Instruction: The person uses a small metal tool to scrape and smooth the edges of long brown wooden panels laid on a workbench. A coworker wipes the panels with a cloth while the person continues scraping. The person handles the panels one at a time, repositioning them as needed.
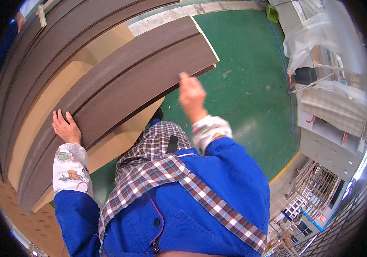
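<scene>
A long dark brown panel [145,72] with a lengthwise groove lies in front of me, its pale cut end at the upper right. My left hand [67,126] rests palm down on it, near the groove, fingers slightly spread. Beside the panel's near edge, towards its cut end, is my right hand [192,93], blurred and curled into a fist with nothing visible in it. Whether that hand touches the edge is unclear. Under the panel, a tan cardboard sheet [127,128] sticks out on my side.
More brown grooved panels [74,35] lie beyond, with a small wooden piece [42,16] on them. Another person's hand [19,21] is at their far left. Green floor [247,74] stretches right towards grey cabinets [326,151] and plastic sheeting [312,35]. A green bin [271,13] stands farther off.
</scene>
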The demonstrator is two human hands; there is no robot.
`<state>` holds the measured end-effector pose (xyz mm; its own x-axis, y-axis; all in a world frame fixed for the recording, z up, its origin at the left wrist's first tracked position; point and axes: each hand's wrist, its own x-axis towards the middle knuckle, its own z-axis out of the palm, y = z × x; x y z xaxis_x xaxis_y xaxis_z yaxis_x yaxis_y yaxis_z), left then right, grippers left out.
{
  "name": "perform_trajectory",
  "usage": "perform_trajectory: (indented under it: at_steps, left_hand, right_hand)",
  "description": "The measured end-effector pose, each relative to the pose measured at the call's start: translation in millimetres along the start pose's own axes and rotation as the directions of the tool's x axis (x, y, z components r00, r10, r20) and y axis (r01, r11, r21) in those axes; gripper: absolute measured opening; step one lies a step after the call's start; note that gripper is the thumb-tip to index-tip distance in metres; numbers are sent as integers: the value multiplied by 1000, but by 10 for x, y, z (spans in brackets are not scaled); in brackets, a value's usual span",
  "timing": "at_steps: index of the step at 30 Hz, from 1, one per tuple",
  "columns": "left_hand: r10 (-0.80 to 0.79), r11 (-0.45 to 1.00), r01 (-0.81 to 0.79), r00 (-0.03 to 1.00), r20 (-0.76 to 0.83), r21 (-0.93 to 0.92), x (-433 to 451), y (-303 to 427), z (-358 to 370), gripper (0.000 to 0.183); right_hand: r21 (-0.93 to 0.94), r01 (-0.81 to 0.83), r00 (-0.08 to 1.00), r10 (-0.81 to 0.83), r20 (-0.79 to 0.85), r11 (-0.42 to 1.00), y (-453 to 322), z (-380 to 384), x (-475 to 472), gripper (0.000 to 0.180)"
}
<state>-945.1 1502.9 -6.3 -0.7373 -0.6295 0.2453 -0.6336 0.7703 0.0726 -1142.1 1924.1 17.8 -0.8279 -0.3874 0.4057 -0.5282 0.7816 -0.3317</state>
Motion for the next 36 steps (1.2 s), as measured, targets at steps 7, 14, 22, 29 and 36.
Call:
perform_trajectory:
  at_steps: [7,14,22,29,36]
  left_hand:
    - [12,1000,-12,1000,-5,-20,30,-67,20,51]
    - [16,1000,-16,1000,-4,-14,22,-104,51,49]
    - [15,1000,-15,1000,7,20,21,-124,65,51]
    - [23,1000,-23,1000,8,2,33,-135,78,50]
    - [39,999,-39,999,-17,-5,31,-105,65,48]
  right_hand:
    - [447,198,978,-207,-30,873,-1027,248,-420,39]
    - [561,-401,877,480,6,725,200,-431,9,24]
    - [756,-518,787,570,237,400,560,-522,-23,34]
    - [37,-298,937,300,-181,954,813,-468,101,15]
    - [38,-227,955,230,-190,973,1004,-251,343,32]
